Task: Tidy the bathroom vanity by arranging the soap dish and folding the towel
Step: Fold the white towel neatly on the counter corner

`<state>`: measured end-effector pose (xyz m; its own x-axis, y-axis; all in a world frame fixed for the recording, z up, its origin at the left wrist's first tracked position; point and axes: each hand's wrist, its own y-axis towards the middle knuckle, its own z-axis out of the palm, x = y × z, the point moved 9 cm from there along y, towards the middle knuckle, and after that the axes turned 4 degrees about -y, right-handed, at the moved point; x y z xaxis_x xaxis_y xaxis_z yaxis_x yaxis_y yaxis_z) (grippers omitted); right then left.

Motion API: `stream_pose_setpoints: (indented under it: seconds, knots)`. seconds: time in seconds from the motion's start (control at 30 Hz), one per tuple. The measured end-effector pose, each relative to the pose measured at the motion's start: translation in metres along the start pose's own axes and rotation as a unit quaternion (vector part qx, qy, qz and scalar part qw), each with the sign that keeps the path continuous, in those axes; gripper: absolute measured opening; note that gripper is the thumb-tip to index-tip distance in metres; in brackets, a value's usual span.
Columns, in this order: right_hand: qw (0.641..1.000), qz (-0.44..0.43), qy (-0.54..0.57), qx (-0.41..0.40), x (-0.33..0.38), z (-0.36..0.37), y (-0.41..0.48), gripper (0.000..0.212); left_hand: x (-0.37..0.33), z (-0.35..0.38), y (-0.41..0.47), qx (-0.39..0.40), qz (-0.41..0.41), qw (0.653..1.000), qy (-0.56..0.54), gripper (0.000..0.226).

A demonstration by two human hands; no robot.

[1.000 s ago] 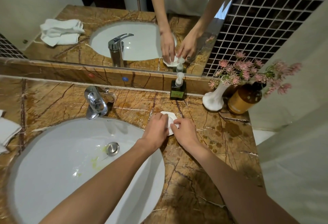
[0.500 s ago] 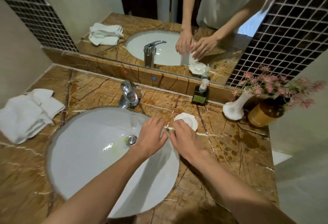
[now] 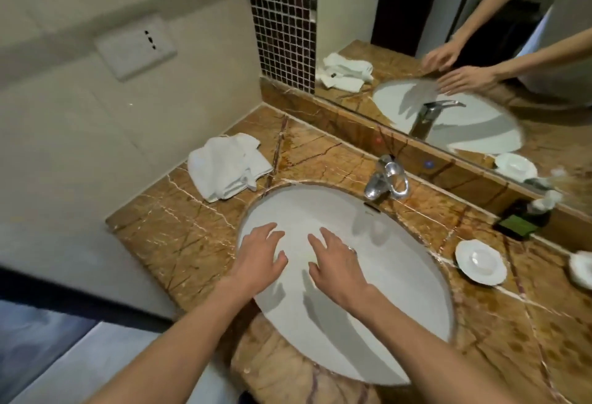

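Both hands are over the white sink (image 3: 400, 275), the left hand (image 3: 259, 262) by its left rim and the right hand (image 3: 339, 267) beside it, and the fingers of both are spread apart and hold nothing. The white towel (image 3: 227, 166) lies bunched up near the back left corner of the brown surface (image 3: 179, 227). The white soap dish (image 3: 480, 262) sits on the surface just right of the sink, near the right edge.
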<state>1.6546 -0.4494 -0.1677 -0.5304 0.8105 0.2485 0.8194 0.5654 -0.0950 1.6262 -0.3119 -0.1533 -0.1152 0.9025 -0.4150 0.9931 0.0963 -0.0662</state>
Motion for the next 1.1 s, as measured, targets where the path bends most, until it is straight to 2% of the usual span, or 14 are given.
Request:
stream_pose_setpoints:
  seconds: [0.13,0.37,0.5,0.73,0.9,1.0,1.1]
  knots:
    - [1.000,-0.006,-0.004,0.008,0.052,0.013,0.028,0.059,0.061,-0.033,-0.003,-0.004,-0.018,1.000,0.000,0.050]
    - [0.999,0.037,-0.004,0.015,0.114,0.017,0.068,0.061,0.137,-0.079,-0.014,-0.019,-0.020,1.000,-0.008,0.047]
    - [0.999,0.037,-0.016,0.013,0.135,0.012,0.096,0.062,0.171,-0.088,-0.002,-0.004,-0.040,0.999,-0.011,0.057]
    - [1.000,0.020,-0.005,-0.006,0.151,0.002,0.149,0.052,0.199,-0.090,0.036,0.022,-0.060,0.997,-0.036,0.068]
    - [0.999,0.041,0.011,-0.015,0.132,-0.008,0.211,0.053,0.213,-0.105,0.092,0.032,-0.051,0.998,-0.016,0.067]
    - [0.999,0.034,0.013,0.007,0.124,-0.004,0.242,0.053,0.215,-0.106,0.123,0.050,-0.044,0.998,-0.002,0.067]
    - [0.999,0.014,-0.013,0.027,0.120,0.005,0.264,0.045,0.212,-0.101,0.148,0.059,-0.030,0.998,0.000,0.066]
